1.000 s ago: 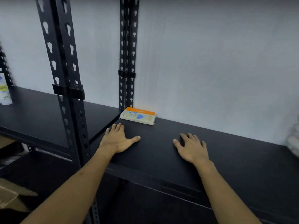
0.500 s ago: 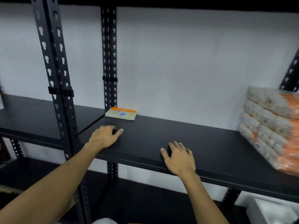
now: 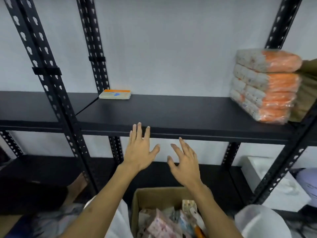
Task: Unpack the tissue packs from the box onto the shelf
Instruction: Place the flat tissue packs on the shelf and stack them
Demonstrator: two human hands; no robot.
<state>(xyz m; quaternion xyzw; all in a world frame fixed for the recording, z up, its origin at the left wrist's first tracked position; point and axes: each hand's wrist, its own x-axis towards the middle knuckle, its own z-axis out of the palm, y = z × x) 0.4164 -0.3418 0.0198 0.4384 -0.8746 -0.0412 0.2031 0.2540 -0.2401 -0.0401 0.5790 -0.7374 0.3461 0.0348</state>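
Both hands empty, fingers spread: left hand (image 3: pixel 139 151), right hand (image 3: pixel 184 162), frame centre below black metal shelf (image 3: pixel 180 114). Drop them into open brown cardboard box (image 3: pixel 139 197), bottom centre; grip one plastic-wrapped tissue pack (image 3: pixel 159 224) squarely. Place beside flat orange-topped pack (image 3: pixel 115 94), upper left.

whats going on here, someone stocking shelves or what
A person is unpacking tissue packs from a cardboard box onto a black metal shelf. Right now both the left hand and the right hand are open and empty, held in front of the shelf's front edge and above the box, which still holds packs. One single pack lies flat at the back left of the shelf, and a wrapped orange-and-white stack stands at its right end.
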